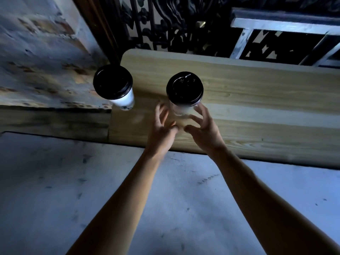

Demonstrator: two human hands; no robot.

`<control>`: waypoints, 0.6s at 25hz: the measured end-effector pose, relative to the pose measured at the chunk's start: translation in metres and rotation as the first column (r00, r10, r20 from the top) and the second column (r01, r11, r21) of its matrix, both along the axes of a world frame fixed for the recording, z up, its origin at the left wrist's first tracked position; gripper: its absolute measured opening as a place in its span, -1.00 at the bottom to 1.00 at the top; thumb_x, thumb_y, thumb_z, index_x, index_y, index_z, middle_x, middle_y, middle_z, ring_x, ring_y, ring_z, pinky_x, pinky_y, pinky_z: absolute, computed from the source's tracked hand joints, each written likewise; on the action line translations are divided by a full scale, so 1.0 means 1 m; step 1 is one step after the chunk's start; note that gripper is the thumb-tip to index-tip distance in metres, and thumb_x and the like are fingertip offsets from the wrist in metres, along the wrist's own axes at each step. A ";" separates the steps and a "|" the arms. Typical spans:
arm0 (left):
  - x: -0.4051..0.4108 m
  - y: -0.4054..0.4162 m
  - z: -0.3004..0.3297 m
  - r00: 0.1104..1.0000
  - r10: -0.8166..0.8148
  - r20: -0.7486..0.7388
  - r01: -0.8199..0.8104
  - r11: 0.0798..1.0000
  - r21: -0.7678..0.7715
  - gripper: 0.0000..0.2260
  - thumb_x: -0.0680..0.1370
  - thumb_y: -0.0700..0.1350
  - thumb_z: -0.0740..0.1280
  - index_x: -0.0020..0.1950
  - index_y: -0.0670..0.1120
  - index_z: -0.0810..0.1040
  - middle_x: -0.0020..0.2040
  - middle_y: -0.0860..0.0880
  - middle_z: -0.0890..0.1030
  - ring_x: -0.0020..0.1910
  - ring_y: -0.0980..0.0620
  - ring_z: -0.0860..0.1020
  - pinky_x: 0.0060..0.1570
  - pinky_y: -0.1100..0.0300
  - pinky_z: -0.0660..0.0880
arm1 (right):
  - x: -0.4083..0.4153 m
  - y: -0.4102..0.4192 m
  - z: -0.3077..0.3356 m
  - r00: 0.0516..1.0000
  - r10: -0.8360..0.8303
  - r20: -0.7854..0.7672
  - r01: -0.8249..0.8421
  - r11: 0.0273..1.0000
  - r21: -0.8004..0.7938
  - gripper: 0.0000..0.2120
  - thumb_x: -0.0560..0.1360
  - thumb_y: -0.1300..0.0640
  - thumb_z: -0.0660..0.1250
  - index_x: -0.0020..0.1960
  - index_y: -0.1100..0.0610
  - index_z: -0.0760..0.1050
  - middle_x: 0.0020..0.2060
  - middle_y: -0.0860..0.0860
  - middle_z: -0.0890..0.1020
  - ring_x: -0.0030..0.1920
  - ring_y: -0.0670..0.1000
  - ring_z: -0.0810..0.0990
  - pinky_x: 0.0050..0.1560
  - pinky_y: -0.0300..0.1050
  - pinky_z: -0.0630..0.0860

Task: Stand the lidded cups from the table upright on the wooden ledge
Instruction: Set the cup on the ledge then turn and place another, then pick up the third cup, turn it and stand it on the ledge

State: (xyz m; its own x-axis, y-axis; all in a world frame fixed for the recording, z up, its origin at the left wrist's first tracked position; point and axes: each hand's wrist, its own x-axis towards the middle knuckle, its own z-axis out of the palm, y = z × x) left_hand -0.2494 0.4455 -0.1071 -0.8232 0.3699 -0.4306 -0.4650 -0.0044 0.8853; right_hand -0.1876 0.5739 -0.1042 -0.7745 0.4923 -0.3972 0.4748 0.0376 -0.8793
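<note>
Two white paper cups with black lids stand upright on the pale wooden ledge (257,92). One cup (115,85) is at the ledge's left end. The other cup (184,91) stands about a cup's width to its right. My left hand (161,127) and my right hand (204,127) flank the base of the right cup, fingers spread and curled. The fingertips lie close to the cup wall; blur hides whether they touch it. Neither hand closes around it.
A worn plaster and brick wall (40,52) is to the left of the ledge. Black ornate ironwork (174,24) and a pale painted frame (279,26) rise behind it. A grey surface (55,190) lies below the ledge's near edge.
</note>
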 end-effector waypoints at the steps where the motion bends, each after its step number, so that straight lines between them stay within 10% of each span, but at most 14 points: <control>1: 0.005 -0.006 0.004 1.000 0.026 0.014 -0.026 1.000 -0.009 -0.26 0.46 -0.59 0.23 0.49 0.03 0.29 0.43 0.06 0.40 0.51 0.06 0.35 0.35 0.07 0.48 | 0.006 0.002 0.003 0.999 -0.017 0.042 0.016 1.000 0.016 -0.21 0.44 0.36 0.41 0.59 0.11 0.18 0.50 0.11 0.39 0.35 0.05 0.56 0.28 0.02 0.57; 6: 0.063 -0.041 0.035 0.998 -0.040 -0.045 0.036 0.994 -0.099 -0.43 0.46 -0.52 0.25 0.45 -0.21 0.38 0.39 -0.16 0.51 0.36 -0.04 0.52 0.31 0.03 0.49 | 0.068 0.020 0.050 0.978 0.030 0.208 -0.073 0.977 0.198 -0.51 0.45 0.20 0.43 0.37 0.05 0.51 0.27 0.03 0.62 0.11 0.03 0.66 0.09 -0.05 0.57; 15: 0.284 -0.048 0.069 0.810 -0.518 -0.276 0.396 0.830 -0.394 -0.43 0.36 -0.45 0.10 0.18 -0.02 0.64 0.20 -0.08 0.67 0.28 0.00 0.62 0.37 0.00 0.51 | 0.303 0.064 0.165 0.889 0.317 0.329 -0.447 0.755 0.479 -0.76 0.49 0.12 0.38 0.15 -0.01 0.64 -0.06 -0.07 0.69 -0.18 -0.07 0.60 -0.01 -0.13 0.53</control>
